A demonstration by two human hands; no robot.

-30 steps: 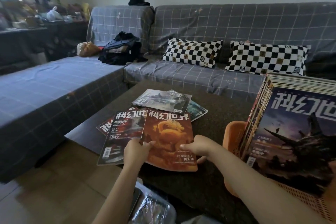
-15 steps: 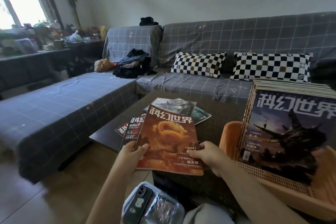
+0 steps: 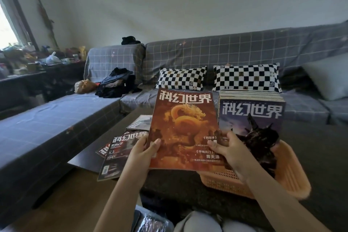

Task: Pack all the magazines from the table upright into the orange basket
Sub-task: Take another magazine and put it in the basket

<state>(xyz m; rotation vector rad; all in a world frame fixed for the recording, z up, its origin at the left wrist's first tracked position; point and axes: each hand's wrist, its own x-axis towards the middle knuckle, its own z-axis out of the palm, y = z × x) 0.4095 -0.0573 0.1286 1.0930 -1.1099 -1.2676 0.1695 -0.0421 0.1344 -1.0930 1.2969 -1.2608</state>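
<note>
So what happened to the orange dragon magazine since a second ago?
Both hands lifted the orange dragon magazine off the table and stood it upright, next to the orange basket. The left hand and right hand grip its lower corners as before. The other magazines on the table and the upright row in the basket stayed put.

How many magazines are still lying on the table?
3 visible: a dark-covered magazine at the near edge, a red-edged magazine under it, a grey magazine behind. The held orange dragon-cover magazine may hide others.
</note>
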